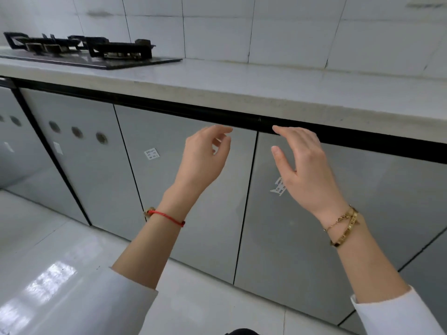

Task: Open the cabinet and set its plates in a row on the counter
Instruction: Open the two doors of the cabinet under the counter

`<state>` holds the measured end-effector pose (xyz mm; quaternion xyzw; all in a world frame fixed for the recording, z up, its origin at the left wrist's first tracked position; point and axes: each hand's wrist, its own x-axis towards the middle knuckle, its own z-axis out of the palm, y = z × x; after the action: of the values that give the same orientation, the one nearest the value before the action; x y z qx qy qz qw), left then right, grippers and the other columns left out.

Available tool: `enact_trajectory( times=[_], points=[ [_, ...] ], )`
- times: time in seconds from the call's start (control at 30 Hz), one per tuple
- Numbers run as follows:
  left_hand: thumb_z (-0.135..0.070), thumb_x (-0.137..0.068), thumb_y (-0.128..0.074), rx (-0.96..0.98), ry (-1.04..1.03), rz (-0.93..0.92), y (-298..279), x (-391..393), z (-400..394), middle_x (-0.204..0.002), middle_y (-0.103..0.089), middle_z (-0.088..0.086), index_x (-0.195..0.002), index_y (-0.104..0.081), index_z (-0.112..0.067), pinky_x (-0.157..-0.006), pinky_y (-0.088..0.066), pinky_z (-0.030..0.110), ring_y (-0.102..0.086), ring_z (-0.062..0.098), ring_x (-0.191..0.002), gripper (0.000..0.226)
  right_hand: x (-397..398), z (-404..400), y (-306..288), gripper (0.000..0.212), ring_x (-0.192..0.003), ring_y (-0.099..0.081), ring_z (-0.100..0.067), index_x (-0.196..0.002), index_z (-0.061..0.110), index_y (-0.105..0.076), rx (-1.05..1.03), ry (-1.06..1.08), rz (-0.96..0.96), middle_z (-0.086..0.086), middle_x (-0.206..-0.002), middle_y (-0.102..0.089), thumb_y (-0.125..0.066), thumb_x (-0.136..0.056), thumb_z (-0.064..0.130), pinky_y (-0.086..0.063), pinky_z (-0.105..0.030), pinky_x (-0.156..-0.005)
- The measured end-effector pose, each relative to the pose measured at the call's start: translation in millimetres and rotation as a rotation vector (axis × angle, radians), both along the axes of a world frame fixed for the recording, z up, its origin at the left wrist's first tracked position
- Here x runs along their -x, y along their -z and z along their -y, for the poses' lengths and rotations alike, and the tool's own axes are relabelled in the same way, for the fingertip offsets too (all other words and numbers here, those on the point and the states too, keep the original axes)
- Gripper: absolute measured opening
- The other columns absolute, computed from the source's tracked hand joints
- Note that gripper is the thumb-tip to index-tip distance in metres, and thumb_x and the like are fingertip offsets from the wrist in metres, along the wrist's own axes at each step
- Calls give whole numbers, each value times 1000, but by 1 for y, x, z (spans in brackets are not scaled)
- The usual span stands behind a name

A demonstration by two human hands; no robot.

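The cabinet [193, 201] runs below the counter [266, 93] in the head view, and every one of its grey glossy doors is shut, so no plates show. Two of the doors meet at a dark vertical seam near the middle of the picture; the left door [200, 226] carries a small white label [151, 154] high on its face, and the right door [314, 250] has a white sticker [278, 188] partly hidden behind the right hand. A black recessed strip [169, 107] runs along the tops of the doors, just under the counter edge.

The left hand [205, 157] is raised in front of the upper part of the left door, fingers loosely curled and spread, with nothing in its grasp; its fingertips lie close below the black strip, and whether they touch the door cannot be told. The right hand [302, 163] is held up before the top of the right door, open with fingers extended, empty, its fingertips reaching the strip just right of the seam. A red cord bracelet [167, 217] circles the left wrist and gold bracelets [344, 226] the right; both forearms come out of white sleeves.

Farther left, another door [77, 151] has three round holes in a row. On the far left of the pale counter sits a black gas hob [92, 50], against a white tiled wall [266, 27]. The floor [48, 274] is glossy white tile.
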<state>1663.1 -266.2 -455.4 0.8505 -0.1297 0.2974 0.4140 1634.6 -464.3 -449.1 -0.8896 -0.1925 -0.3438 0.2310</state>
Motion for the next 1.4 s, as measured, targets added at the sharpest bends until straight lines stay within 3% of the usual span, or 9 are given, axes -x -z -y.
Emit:
enact_trajectory(
  times=[0.13, 0.3, 0.53, 0.73, 0.93, 1.1, 1.27, 1.4],
  points=[
    [-25, -94, -54, 144, -7, -128, -10, -21, 21, -99, -70, -7, -115, -70, -20, -68, -39, 0, -59, 1, -80, 26, -10, 0, -2, 40, -128, -43, -22, -135, 6, -50, 22, 24, 11, -8, -131, -56, -48, -99, 22, -31, -30, -111],
    [-25, -93, -55, 483, 105, -291, -12, -32, 35, -103, -71, -2, -115, -68, -19, -89, -53, 30, -66, 13, -99, 26, -15, -2, 4, 41, -128, -42, -20, -136, 7, -50, 25, 29, 5, -6, -132, -55, -47, -99, 23, -31, -29, -112],
    [-20, -95, -57, 772, 276, -369, -11, -40, 38, -89, -68, -8, -104, -66, -18, -67, -48, 15, -64, 3, -81, 12, -15, -8, 5, 42, -131, -42, -20, -139, 8, -47, 24, 32, -16, -5, -136, -53, -46, -99, 24, -31, -32, -114],
    [-20, -94, -58, 716, 260, -314, -8, -30, 32, -86, -68, -8, -96, -68, -22, -68, -48, 12, -65, 2, -82, 10, -13, -9, 6, 46, -133, -39, -18, -143, 8, -41, 15, 13, -27, -5, -140, -50, -46, -100, 24, -26, -24, -113],
    [-21, -95, -56, 637, 278, -266, -3, 0, 10, -89, -70, -8, -105, -69, -18, -72, -48, 13, -66, 0, -85, 17, -6, -28, 8, 48, -142, -31, -17, -148, 8, -33, 15, -70, -80, -5, -150, -41, -42, -102, 19, -15, -16, -115],
    [-20, -95, -58, 579, 290, -244, 2, 26, -6, -97, -71, -5, -114, -67, -17, -78, -50, 17, -66, 3, -93, 21, 13, -45, 15, 46, -144, -28, -15, -147, 10, -36, -112, -172, -88, -4, -151, -40, -42, -102, 14, -11, -4, -112],
    [-22, -89, -66, 230, -2, 106, 33, 58, -10, -111, -61, -7, -126, -58, -21, -80, -47, 14, -59, 6, -97, 38, 31, -55, 21, 48, -145, -22, -6, -149, 12, -33, -123, -252, -79, 0, -154, -35, -41, -102, 12, -11, -6, -114],
    [-29, -86, -69, 74, -131, 216, 61, 76, -13, -133, -46, -2, -142, -42, -16, -105, -38, 19, -44, 11, -125, 64, 48, -69, 25, 48, -145, -21, -5, -149, 11, -32, -116, -321, -28, 9, -151, -32, -41, -102, 11, -14, -11, -116]
  ],
)
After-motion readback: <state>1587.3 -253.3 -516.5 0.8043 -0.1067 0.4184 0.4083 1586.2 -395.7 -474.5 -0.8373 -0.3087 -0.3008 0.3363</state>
